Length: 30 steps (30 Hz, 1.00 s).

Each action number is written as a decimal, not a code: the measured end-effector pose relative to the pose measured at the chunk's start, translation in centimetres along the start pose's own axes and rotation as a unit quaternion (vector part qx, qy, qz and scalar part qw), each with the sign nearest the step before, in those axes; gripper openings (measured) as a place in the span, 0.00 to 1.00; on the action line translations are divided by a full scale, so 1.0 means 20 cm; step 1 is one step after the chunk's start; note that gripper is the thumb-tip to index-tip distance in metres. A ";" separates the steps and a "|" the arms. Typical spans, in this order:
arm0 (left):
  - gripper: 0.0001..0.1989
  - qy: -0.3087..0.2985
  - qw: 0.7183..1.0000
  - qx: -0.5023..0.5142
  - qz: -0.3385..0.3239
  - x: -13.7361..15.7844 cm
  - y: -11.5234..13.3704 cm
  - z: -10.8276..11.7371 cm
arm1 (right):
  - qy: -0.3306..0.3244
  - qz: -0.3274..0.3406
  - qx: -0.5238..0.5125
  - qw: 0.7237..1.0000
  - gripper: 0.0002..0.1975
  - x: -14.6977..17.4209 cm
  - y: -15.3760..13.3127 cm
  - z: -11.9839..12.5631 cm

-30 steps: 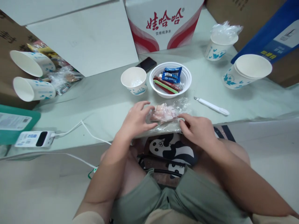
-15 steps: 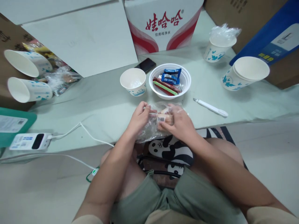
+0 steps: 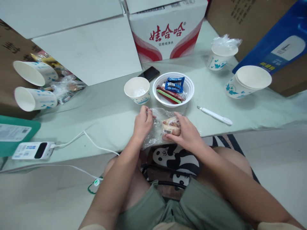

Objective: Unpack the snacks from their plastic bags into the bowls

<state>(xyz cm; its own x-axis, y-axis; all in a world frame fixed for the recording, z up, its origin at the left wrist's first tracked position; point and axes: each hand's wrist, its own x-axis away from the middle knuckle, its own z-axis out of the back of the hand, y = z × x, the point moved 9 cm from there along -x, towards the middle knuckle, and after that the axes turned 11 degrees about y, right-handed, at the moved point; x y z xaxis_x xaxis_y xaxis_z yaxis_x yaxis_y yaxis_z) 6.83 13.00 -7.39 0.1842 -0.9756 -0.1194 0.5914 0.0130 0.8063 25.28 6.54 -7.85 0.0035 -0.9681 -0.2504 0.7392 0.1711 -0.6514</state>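
At the table's front edge lies a clear plastic bag (image 3: 153,132) with a few small wrapped snacks (image 3: 171,125) showing at its right side. My left hand (image 3: 143,124) pinches the bag's upper left edge, fingers closed. Thumb and fingers of my right hand (image 3: 188,131) grip the wrapped snacks from the right; whether a layer of the bag lies between is hard to tell. Just beyond stand a paper cup (image 3: 137,88) with clear plastic inside and a white bowl (image 3: 192,92) holding blue, red and green packets.
A white cutter knife (image 3: 214,115) lies to the right. Paper cups (image 3: 236,91) stand behind it, one stuffed with plastic wrap (image 3: 225,41). A phone (image 3: 150,73) rests near the cartons (image 3: 168,41). At left are a power bank (image 3: 33,150), a cable (image 3: 96,145) and tipped cups (image 3: 43,99).
The view has tilted up slightly. My left hand has drawn a little away from the snacks, and the bag lies more spread between my hands.
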 end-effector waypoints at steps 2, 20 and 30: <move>0.09 0.007 1.000 -0.026 -0.004 -0.01 0.00 0.01 | -0.006 -0.004 0.002 1.000 0.39 0.01 0.00 0.00; 0.06 0.022 0.995 -0.093 -0.014 -0.11 -0.04 0.04 | 0.141 0.053 -0.087 0.985 0.22 0.08 0.03 0.31; 0.06 -0.051 0.997 -0.043 -0.036 -0.07 0.00 -0.02 | 0.237 0.083 0.056 0.966 0.29 -0.51 -0.10 0.50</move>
<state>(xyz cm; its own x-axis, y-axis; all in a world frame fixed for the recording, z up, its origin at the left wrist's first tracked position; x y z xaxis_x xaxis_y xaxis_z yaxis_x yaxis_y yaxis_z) 6.94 14.39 -7.42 0.0606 -0.9919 -0.1114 0.6661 -0.0429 0.7447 30.48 14.18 3.16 -0.1599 -0.7324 -0.6618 0.8234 0.2708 -0.4986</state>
